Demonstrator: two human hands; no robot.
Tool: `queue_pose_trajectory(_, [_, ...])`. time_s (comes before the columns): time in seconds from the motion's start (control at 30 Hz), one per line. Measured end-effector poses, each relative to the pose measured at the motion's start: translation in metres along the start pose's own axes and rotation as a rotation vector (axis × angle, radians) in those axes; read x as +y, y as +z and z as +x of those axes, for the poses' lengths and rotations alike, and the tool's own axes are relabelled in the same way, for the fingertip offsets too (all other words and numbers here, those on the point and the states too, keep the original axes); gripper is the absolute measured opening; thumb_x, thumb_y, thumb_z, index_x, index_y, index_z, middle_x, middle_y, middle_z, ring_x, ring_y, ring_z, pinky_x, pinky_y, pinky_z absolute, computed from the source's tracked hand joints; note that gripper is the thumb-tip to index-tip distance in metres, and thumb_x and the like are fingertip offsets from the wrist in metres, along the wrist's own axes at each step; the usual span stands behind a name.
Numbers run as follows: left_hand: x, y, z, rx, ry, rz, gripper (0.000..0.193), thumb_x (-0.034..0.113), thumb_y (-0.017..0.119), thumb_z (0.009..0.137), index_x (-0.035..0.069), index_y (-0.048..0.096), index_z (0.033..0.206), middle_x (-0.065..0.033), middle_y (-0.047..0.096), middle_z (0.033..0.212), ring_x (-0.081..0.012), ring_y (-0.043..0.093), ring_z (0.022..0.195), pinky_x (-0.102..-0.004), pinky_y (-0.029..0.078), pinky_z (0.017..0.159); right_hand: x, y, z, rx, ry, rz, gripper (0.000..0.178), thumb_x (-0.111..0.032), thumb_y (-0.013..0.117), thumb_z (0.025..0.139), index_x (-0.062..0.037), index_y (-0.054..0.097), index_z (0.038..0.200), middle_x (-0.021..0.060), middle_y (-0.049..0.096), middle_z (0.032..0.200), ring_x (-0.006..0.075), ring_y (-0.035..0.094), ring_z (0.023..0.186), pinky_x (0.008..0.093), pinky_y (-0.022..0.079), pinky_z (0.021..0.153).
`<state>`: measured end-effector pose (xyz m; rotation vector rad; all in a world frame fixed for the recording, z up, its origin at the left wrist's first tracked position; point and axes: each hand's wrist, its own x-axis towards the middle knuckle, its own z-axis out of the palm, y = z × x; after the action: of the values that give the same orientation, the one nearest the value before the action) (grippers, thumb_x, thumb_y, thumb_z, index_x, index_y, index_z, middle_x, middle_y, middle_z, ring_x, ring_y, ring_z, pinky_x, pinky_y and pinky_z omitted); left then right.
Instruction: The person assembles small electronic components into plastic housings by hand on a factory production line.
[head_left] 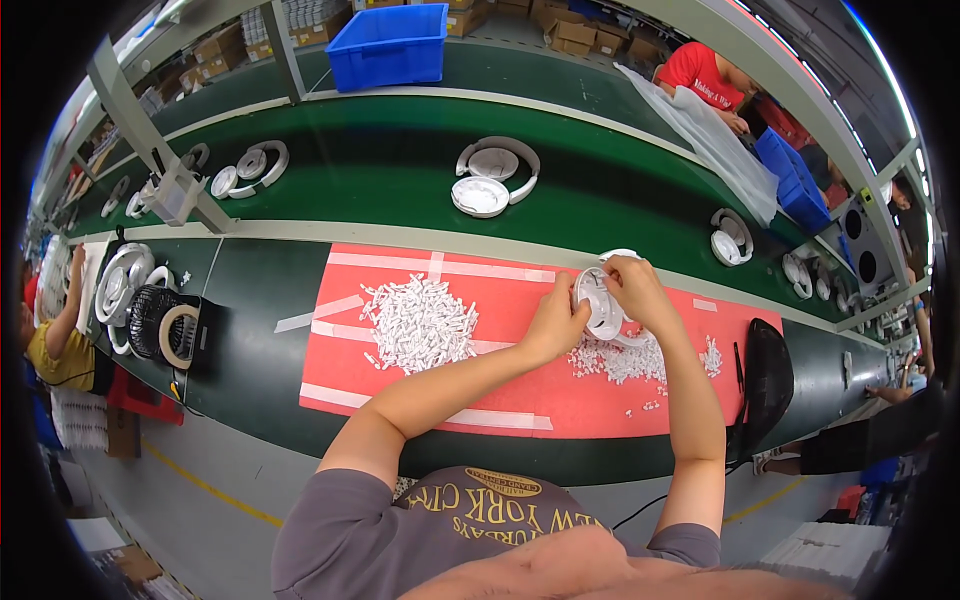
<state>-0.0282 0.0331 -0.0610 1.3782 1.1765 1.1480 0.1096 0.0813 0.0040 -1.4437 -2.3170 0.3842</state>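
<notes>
Above the right half of the red mat (560,400), the left hand (556,325) and right hand (641,292) each have a grip clamped on white headphones (604,314). White pegs (420,325) are heaped on the mat's left half; smaller white pieces (622,363) lie on its right half.

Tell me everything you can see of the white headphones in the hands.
The white headphones look like hard plastic. One round cup faces the camera, its shallow inside showing; the rest is partly hidden. The left hand grips its left side; the right hand touches its upper right, above the pinkish-red mat.
</notes>
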Motion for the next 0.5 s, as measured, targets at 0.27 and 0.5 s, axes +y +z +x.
queue_pose_trajectory(0.27, [0.002,-0.003,0.007,0.001,0.03,0.018,0.024,0.011,0.049,0.08,-0.002,0.034,0.093,-0.0205,0.053,0.068,-0.0336,0.055,0.061,-0.0409,0.041,0.054,0.004,-0.008,0.015,-0.14,-0.015,-0.011,0.011,-0.001,0.053,0.068,0.0026,0.057,0.077,0.0199,0.059,0.073,0.0337,0.058,0.071,0.0382,0.046,0.065])
queue_pose_trajectory(0.5, [0.0,-0.003,0.012,-0.001,-0.003,0.012,0.024,0.011,0.05,0.081,-0.002,0.036,0.094,-0.0178,0.055,0.07,-0.0261,0.055,0.061,-0.036,0.042,0.054,0.009,0.001,0.012,-0.033,-0.137,-0.087,0.01,-0.001,0.053,0.07,0.0029,0.057,0.078,0.0199,0.059,0.074,0.0335,0.058,0.072,0.0388,0.046,0.066])
